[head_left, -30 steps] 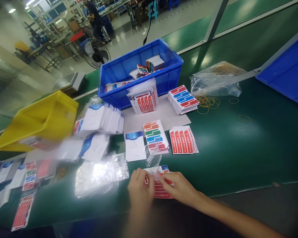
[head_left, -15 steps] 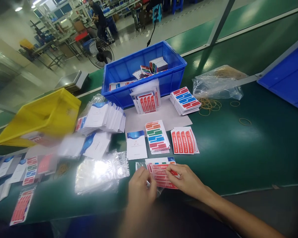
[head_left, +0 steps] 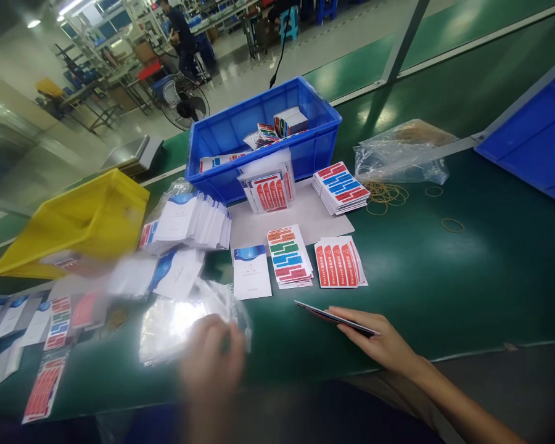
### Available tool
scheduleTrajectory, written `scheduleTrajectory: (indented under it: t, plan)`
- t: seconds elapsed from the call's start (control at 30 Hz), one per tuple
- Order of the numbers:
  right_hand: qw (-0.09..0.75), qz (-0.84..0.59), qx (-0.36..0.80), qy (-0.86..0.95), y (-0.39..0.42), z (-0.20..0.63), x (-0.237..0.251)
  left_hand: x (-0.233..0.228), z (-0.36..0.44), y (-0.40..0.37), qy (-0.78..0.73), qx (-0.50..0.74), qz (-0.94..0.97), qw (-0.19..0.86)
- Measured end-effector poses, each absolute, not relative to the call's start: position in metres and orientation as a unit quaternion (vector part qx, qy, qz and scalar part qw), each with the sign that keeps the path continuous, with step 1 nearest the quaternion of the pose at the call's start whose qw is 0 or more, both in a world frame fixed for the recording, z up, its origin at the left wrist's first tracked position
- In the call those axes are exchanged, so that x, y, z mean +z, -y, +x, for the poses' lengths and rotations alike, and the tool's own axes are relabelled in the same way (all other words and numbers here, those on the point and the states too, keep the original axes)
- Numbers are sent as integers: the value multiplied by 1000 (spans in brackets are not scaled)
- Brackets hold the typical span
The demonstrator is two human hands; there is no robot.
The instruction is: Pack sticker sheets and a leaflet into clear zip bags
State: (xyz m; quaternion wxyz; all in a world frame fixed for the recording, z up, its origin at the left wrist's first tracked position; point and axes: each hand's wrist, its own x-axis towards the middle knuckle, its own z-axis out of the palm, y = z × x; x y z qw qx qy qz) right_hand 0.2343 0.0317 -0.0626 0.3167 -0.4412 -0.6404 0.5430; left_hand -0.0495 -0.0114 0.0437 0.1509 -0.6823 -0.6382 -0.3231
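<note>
- Right hand [head_left: 383,340] pinches thin flat cards [head_left: 335,318] in its grip, fingers above and thumb below; they show nearly edge-on, long axis pointing left and slightly away from the palm.
- Left hand [head_left: 213,357], blurred, is nearer the clear bags [head_left: 169,339], which lie well left of the cards; whether its grip holds one, I cannot tell.
- Glossy, limp plastic bags; straight-edged cards; smooth green desk [head_left: 420,277].

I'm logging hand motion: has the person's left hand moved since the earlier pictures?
Yes. The left hand moved leftward relative to the blue-topped white rectangular booklet, toward the clear plastic bags.
</note>
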Motion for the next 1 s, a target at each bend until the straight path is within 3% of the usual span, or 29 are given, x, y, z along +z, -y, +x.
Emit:
scheduleTrajectory:
  t: [0.07,0.2,0.43,0.7,1.0]
  plan:
    - [315,-458,568,607,-31,234,-61,24,-34,1,641,-270,-716,56]
    - [346,-497,636,478,-24,236,-49,-19,-1,-10,651,-191,-734,-19]
    - [337,-509,690,389,-10,237,-37,-43,33,-4,649,-227,-715,-123]
    - [296,-458,785,293,5,238,-52,-65,44,2,641,-230,-716,-153]
    - [299,-436,813,243,4,240,-47,-70,47,7,619,-214,-749,-100]
